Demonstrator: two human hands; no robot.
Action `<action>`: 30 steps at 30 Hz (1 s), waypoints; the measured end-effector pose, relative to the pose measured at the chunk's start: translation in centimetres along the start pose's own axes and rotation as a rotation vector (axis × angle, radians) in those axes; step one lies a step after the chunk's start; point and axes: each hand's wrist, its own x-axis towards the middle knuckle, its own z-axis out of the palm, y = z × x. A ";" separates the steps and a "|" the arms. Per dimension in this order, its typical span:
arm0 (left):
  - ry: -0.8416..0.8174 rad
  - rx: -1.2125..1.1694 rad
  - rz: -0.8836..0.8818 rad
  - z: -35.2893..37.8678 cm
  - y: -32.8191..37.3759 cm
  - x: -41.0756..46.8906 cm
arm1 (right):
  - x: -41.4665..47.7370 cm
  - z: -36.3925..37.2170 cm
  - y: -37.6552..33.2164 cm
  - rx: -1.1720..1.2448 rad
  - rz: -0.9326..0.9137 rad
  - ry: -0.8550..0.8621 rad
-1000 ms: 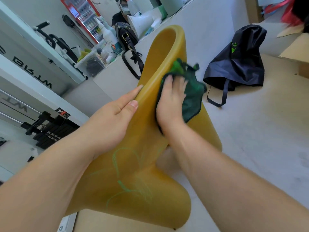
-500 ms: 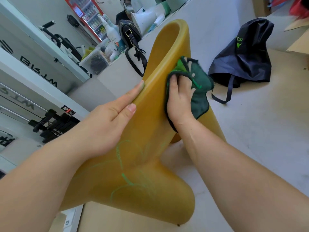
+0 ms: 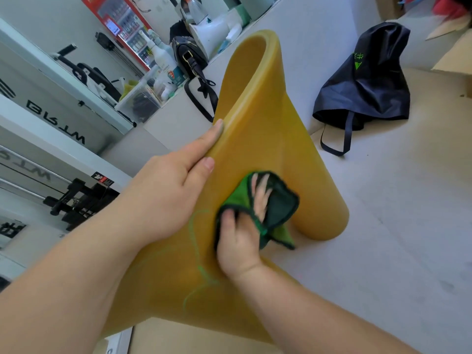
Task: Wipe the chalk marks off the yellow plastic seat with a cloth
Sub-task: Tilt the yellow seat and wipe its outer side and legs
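Note:
The yellow plastic seat [image 3: 258, 118] is a curved sheet standing on the floor, filling the middle of the view. Green chalk marks [image 3: 201, 272] loop across its lower near part. My left hand [image 3: 166, 195] holds the seat's left edge, fingers stretched along the rim and thumb on the front face. My right hand [image 3: 240, 238] grips a green cloth [image 3: 278, 208] and presses it against the seat's front, just right of the chalk lines. The cloth is bunched around my blurred fingers.
A dark blue bag [image 3: 367, 83] with a strap lies on the pale floor at the right. A black handbag [image 3: 190, 60], spray bottles [image 3: 163, 57] and a clear box [image 3: 143, 100] sit on a ledge behind the seat. White equipment stands at the left.
My right hand has slid the cloth down the seat from near the upper curve to the middle, beside the chalk marks. My left hand keeps its hold on the edge.

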 end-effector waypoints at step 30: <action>-0.050 -0.301 -0.140 0.2 1.2 -1.4 | -1.0 -1.6 -5.8 0.184 0.331 0.017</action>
